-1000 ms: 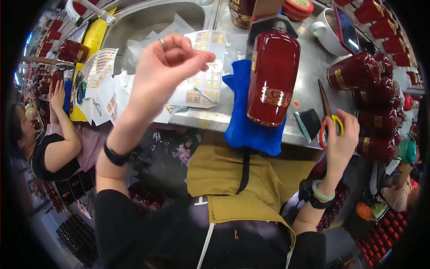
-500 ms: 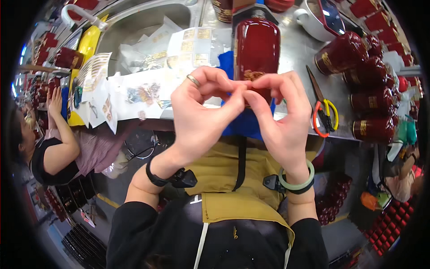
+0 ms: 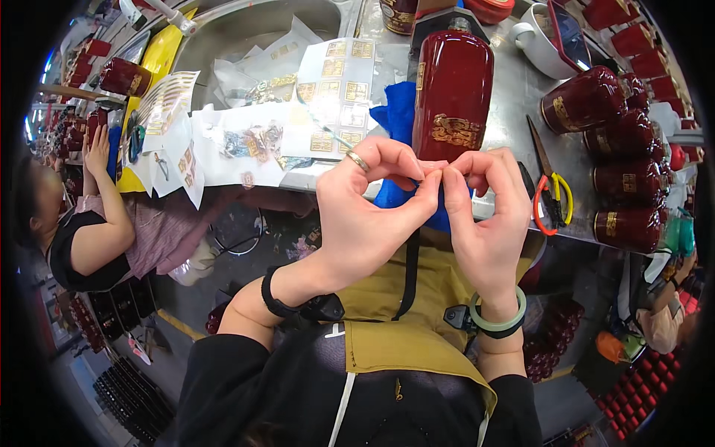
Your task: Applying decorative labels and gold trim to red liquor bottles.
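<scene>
My left hand (image 3: 376, 212) and my right hand (image 3: 488, 216) meet fingertip to fingertip, each closed in a pinch. Whatever is between the fingertips is too small to make out. Just beyond them a glossy dark red bottle (image 3: 453, 89) lies with its neck pointing away, a gold emblem (image 3: 456, 131) showing on its near part. A blue cloth (image 3: 400, 112) shows beside and below the bottle, partly covered by my hands. To the right of my right hand, scissors (image 3: 551, 182) with red and yellow handles rest on the metal table.
Sheets with gold stickers (image 3: 335, 82) and used backing paper (image 3: 242, 134) spread leftward beside a steel sink (image 3: 223, 37). Several dark red jars (image 3: 585, 97) stand at right, near a white mug (image 3: 532, 41) and a phone (image 3: 570, 37). Another person (image 3: 97, 216) works at far left.
The view has shifted, so the table's things appear further right. My pinched hands have come slightly nearer to me relative to the bottle, leaving its gold emblem uncovered.
</scene>
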Demonstrator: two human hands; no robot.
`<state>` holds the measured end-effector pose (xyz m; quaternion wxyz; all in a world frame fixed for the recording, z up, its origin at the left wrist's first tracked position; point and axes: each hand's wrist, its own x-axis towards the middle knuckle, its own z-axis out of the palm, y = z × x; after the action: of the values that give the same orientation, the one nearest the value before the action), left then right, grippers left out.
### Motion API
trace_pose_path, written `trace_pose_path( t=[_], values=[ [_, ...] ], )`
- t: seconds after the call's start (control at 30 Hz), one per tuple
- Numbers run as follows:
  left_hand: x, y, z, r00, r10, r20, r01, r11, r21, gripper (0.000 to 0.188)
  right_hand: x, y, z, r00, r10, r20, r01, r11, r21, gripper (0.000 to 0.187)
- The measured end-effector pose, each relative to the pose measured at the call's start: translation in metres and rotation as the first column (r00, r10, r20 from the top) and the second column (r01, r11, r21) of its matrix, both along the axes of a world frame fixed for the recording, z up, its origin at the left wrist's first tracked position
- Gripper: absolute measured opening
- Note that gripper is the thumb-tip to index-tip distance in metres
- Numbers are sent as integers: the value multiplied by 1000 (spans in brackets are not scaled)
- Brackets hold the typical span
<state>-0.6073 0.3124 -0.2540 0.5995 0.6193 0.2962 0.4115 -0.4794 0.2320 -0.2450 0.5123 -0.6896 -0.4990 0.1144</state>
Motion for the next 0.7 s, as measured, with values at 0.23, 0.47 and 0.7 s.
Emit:
trace_pose_path(
  t=[0.23,0.47,0.7],
  values=[
    [-5,2,-12,995,-57,-83,63,996,67,39,2,-10,-16,986,-51,-162,43,998,-49,8],
    [4,19,-66,949,-26,-314,120,950,287,84,-5,-18,-40,933,-134,-335,112,990,-84,9],
    [9,15,-68,944,-91,-316,196,927,320,79,-10,-15,-52,933,-185,-308,192,981,-10,10]
  ],
)
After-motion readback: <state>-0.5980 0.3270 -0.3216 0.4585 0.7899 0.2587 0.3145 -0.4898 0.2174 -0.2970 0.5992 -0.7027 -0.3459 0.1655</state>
